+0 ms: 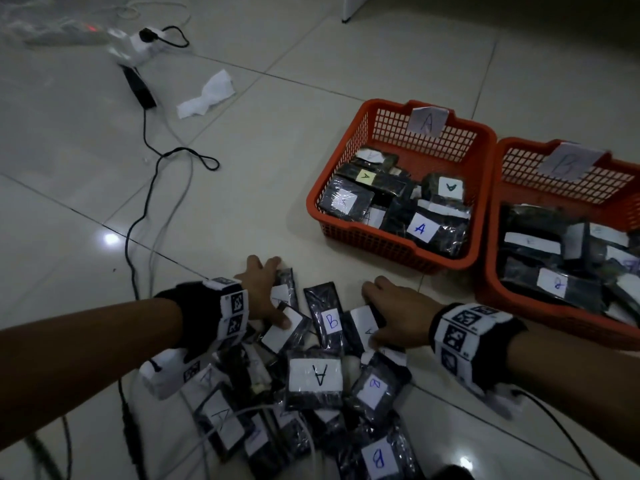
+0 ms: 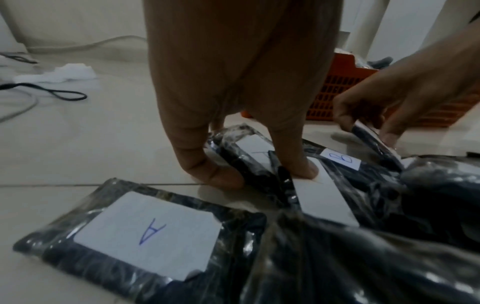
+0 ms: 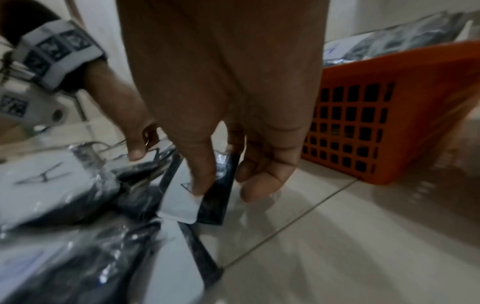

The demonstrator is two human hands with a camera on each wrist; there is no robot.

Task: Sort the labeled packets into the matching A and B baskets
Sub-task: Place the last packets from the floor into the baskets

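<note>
A heap of dark packets (image 1: 313, 377) with white A or B labels lies on the tiled floor. My left hand (image 1: 273, 292) grips a packet (image 1: 289, 282) at the heap's far edge, fingers curled round its side (image 2: 249, 152) and thumb pressing a blank label beside it. My right hand (image 1: 374, 317) pinches an A-labelled packet (image 1: 363, 323), thumb on the label (image 3: 182, 201) and fingers curled at its right edge. The orange basket tagged A (image 1: 391, 129) and the one tagged B (image 1: 526, 168) stand to the right, both holding several packets.
A black cable (image 1: 145, 188) loops across the floor on the left. Further back lie a crumpled tissue (image 1: 207, 95), a black adapter (image 1: 138, 86) and a white plug block (image 1: 145, 39). Wrist-camera cables trail along the bottom edge.
</note>
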